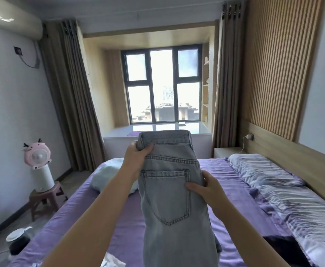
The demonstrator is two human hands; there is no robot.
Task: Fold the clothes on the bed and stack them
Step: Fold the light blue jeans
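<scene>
A pair of light grey-blue jeans hangs in the air above the purple bed, folded lengthwise with a back pocket facing me. My left hand grips the waistband at its left edge. My right hand pinches the right side seam beside the pocket. The legs drop out of view below. A pale blue garment lies bunched on the bed's far left. A dark garment lies at the right, and a white piece shows at the bottom edge.
Striped pillows and bedding run along the wooden headboard on the right. A pink fan stands on a small stool left of the bed, with a dark pot on the floor nearby. A window seat lies beyond.
</scene>
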